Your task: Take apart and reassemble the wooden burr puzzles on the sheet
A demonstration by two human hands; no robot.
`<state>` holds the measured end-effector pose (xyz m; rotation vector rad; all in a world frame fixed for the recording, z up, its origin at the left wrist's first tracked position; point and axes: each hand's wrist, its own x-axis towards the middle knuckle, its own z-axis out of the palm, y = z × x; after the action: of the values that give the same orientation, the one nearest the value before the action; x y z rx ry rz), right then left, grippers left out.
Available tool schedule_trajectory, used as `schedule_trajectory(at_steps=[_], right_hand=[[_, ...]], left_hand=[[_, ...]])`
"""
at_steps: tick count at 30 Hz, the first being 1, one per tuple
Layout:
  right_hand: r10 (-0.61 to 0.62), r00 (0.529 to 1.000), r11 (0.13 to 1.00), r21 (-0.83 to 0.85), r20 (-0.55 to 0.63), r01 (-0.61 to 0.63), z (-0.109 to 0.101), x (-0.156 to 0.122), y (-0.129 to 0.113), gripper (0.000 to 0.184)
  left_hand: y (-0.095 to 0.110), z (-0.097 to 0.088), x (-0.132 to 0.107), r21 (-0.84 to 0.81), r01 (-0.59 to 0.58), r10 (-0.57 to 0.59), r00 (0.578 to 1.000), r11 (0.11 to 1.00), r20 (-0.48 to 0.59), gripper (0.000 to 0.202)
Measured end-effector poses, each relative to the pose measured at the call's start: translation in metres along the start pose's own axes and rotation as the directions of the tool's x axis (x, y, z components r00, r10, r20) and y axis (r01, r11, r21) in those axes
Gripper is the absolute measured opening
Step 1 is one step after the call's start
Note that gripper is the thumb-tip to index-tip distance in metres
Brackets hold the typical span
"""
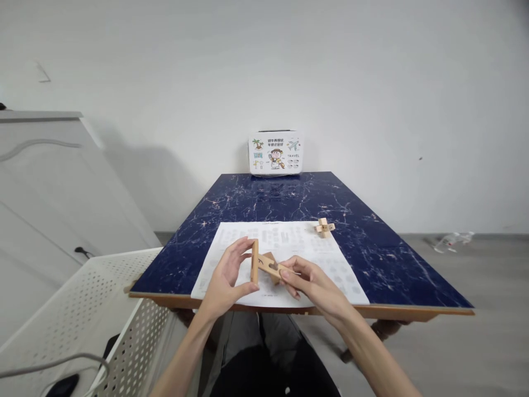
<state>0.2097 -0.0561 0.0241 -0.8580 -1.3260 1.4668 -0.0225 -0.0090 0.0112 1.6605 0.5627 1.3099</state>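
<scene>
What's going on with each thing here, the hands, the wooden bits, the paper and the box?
Left hand: gripping an upright wooden piece.
Right hand: holding a notched wooden piece, pressed against the upright one.
Wooden burr puzzle: assembled, resting untouched on the sheet's far corner.
Printed sheet: lying flat on the table.
Cartoon box: closed, upright against the wall.

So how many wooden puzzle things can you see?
2. One light wooden puzzle of notched bars is held between the left hand and right hand; one small assembled wooden cross puzzle sits on the white paper sheet.
</scene>
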Motion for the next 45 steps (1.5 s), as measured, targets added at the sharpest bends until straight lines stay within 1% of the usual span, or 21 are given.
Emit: schedule_trajectory(at_steps=[4, 7, 11, 16, 20, 26, 32, 38, 42, 44, 45], right_hand=[[0.041, 0.999, 0.999, 0.024, 0.033, -0.042, 0.000, -0.003, -0.005, 0.037], [0.063, 0.996, 0.998, 0.010, 0.064, -0.064, -0.002, -0.004, -0.007, 0.038], [0.066, 0.994, 0.998, 0.009, 0.091, -0.067, -0.002, -0.004, -0.008, 0.039], [0.104, 0.993, 0.993, 0.050, 0.065, -0.107, 0.007, -0.003, -0.010, 0.046], [0.098, 0.993, 0.990, 0.091, 0.061, -0.104, 0.011, -0.005, -0.011, 0.045], [0.072, 0.994, 0.987, 0.135, 0.084, -0.083, 0.011, -0.009, -0.009, 0.039], [0.056, 0.997, 0.988, 0.142, 0.060, -0.064, 0.014, -0.009, -0.009, 0.039], [0.066, 0.996, 0.990, 0.120, 0.060, -0.073, 0.012, -0.011, -0.008, 0.038], [0.074, 0.996, 0.992, 0.101, 0.053, -0.079, 0.012, -0.012, -0.009, 0.040], [0.078, 0.996, 0.993, 0.088, 0.042, -0.082, 0.010, -0.011, -0.010, 0.041], [0.075, 0.997, 0.994, 0.073, 0.028, -0.077, 0.008, -0.010, -0.010, 0.041]], left_hand=[[0.001, -0.004, -0.003, -0.010, 0.025, -0.024, 0.999, 1.000, 0.031, 0.090], [0.006, -0.003, -0.004, -0.018, 0.050, -0.049, 0.996, 0.999, 0.077, 0.096], [0.015, 0.007, -0.007, 0.011, 0.145, -0.145, 0.979, 0.989, 0.145, 0.094], [0.016, 0.022, -0.010, -0.023, 0.184, -0.180, 0.974, 0.983, 0.135, 0.098], [0.015, 0.025, -0.011, -0.055, 0.186, -0.177, 0.974, 0.981, 0.140, 0.100], [0.019, 0.023, -0.012, -0.037, 0.159, -0.153, 0.979, 0.987, 0.135, 0.099], [0.021, 0.025, -0.013, -0.009, 0.158, -0.156, 0.982, 0.987, 0.108, 0.100], [0.022, 0.025, -0.014, 0.013, 0.146, -0.146, 0.983, 0.989, 0.112, 0.100], [0.024, 0.025, -0.013, 0.049, 0.152, -0.157, 0.977, 0.987, 0.142, 0.102], [0.025, 0.024, -0.011, 0.063, 0.124, -0.133, 0.978, 0.990, 0.164, 0.105], [0.025, 0.022, -0.008, 0.067, 0.098, -0.108, 0.980, 0.993, 0.165, 0.102]])
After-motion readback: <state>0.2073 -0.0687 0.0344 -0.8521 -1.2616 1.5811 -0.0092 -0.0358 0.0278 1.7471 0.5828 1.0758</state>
